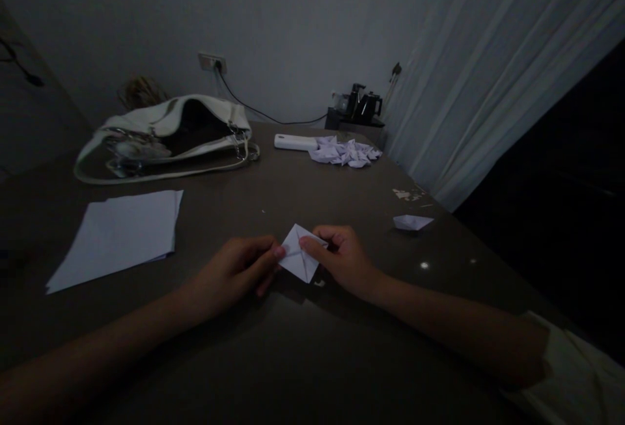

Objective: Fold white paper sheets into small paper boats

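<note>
A small square of folded white paper, turned like a diamond with crease lines meeting near its middle, is held just above the table between both hands. My left hand pinches its left corner between thumb and fingers. On the opposite side, my right hand grips the right part, its thumb lying on top and its fingers partly hidden behind. A folded paper boat rests on the table to the right of my right hand. Left of my left hand lies a stack of white sheets.
A white handbag with straps lies at the back left of the dark table. Behind my hands are a white oblong object and a pile of folded papers. Paper scraps lie near the right edge. A black kettle stands beyond.
</note>
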{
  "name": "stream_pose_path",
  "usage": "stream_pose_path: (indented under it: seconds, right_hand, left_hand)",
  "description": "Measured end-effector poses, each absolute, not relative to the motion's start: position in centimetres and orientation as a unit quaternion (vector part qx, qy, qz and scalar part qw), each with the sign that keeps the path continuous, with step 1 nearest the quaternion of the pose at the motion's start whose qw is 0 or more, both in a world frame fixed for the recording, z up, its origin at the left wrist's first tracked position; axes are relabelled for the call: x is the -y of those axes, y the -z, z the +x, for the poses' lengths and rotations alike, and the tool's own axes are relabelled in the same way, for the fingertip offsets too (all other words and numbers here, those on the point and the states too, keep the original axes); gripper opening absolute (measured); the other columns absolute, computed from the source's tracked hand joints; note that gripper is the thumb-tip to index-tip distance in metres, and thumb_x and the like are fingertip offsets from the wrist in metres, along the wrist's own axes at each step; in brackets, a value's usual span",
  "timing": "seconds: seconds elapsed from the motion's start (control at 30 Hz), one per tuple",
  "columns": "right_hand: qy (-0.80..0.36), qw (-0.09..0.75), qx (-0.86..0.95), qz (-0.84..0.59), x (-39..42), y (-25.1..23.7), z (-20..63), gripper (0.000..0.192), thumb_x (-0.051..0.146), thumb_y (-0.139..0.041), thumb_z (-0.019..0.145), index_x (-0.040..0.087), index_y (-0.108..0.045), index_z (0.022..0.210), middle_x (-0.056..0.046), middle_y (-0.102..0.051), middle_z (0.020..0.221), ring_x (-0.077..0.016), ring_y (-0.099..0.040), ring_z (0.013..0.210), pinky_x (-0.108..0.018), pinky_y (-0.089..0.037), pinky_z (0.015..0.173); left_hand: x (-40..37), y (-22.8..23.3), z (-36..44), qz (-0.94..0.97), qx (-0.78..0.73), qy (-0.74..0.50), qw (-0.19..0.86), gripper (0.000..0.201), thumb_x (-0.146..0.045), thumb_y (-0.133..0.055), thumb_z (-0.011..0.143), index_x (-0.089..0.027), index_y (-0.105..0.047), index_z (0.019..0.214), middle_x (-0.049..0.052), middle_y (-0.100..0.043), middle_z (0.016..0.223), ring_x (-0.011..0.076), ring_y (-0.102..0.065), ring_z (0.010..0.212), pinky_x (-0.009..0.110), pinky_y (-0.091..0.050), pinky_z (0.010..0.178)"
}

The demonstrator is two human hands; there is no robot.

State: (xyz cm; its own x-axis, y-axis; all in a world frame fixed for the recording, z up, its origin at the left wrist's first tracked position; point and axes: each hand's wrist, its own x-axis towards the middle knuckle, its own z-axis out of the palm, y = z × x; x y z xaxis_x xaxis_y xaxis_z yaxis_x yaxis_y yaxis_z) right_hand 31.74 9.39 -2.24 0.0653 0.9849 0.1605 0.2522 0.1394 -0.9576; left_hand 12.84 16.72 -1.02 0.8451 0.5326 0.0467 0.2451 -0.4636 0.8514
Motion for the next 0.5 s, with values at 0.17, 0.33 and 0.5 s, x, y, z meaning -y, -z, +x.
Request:
stream_pose_path:
  seconds: [0.17, 0.33, 0.5]
  right_hand:
    - [-0.362, 0.477, 0.583, -0.549, -9.38, 2.15, 31.73, 0.033, 0.043, -0.058, 0.083, 0.015, -0.056, 0.066, 0.002, -0.05, 0.059, -0.0082, -0.046, 0.052, -0.019, -0.033, 0.045]
    - [-0.364, 0.468, 0.588, -0.55, -9.22, 1.9, 31.62, 0.032, 0.042, -0.057, 0.084, 0.014, -0.057, 0.067, 0.001, -0.052, 0.06, -0.0087, -0.047, 0.052, -0.02, -0.033, 0.045]
    - [-0.357, 0.46, 0.603, -0.546, -9.19, 1.76, 31.61, 0.033, 0.04, -0.057, 0.084, 0.015, -0.055, 0.064, 0.002, -0.048, 0.057, -0.0075, -0.043, 0.051, -0.018, -0.03, 0.044]
  left_hand:
    - [-16.85, 1.15, 12.75, 0.855, -0.232, -0.151, 0.439, 0.039, -0.043, -0.036, 0.096, -0.018, -0.052, 0.071, -0.004, -0.053, 0.052, 0.0107, -0.049, 0.049, 0.02, -0.039, 0.049]
    - [-16.83, 1.07, 12.77, 0.849, -0.235, -0.146, 0.449, 0.04, -0.044, -0.036, 0.095, -0.018, -0.052, 0.07, -0.004, -0.052, 0.051, 0.0106, -0.049, 0.048, 0.02, -0.039, 0.05]
    - [-16.82, 1.01, 12.69, 0.825, -0.242, -0.134, 0.492, 0.041, -0.047, -0.039, 0.093, -0.017, -0.053, 0.071, -0.004, -0.05, 0.053, 0.0102, -0.045, 0.048, 0.019, -0.036, 0.047]
